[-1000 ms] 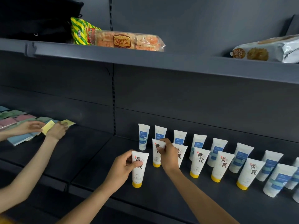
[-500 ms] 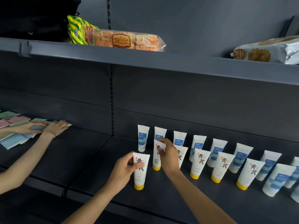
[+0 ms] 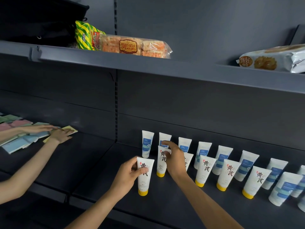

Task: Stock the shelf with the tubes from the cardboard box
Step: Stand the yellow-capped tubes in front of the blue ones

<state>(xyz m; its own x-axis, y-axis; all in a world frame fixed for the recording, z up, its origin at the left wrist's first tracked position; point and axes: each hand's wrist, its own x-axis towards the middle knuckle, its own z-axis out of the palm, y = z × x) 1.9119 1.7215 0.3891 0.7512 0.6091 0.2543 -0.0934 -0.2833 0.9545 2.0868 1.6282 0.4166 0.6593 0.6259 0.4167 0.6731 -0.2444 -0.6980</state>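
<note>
Left hand: the left hand (image 3: 130, 175) grips a yellow-capped tube (image 3: 144, 176), thumb across its printed front, fingers round the side. The tube stands cap-down at the near left end of the shelf (image 3: 99, 171), out in front of the rows.
Right hand: the right hand (image 3: 173, 160) reaches over the second yellow-capped tube (image 3: 161, 161), thumb against its front and index finger stretched toward the top edge. Fingers look loosely spread; a touch or light steadying, not a firm grasp as far as I can see.
Front row: yellow-capped tubes (image 3: 228, 174) run off to the right, cap-down, leaning a little with the lens.
Back row: blue-label tubes (image 3: 147, 143) stand against the back panel, one behind each front tube, with more at the far right edge.
Box: the cardboard box is not in view, so what it holds I cannot tell.
Progress: well along, I'd say. Two rows are filled across most of the bay. The held tube sits apart from the line, so squaring it up with its neighbour looks like the step in hand.
Left to do: bare shelf lies to the left of the tubes; whether more go there depends on the box.
Beside us: another person's hands (image 3: 57, 134) lie flat on pastel packets (image 3: 18, 142) on the next bay.
Above: snack packs (image 3: 132, 47) on the upper shelf.
</note>
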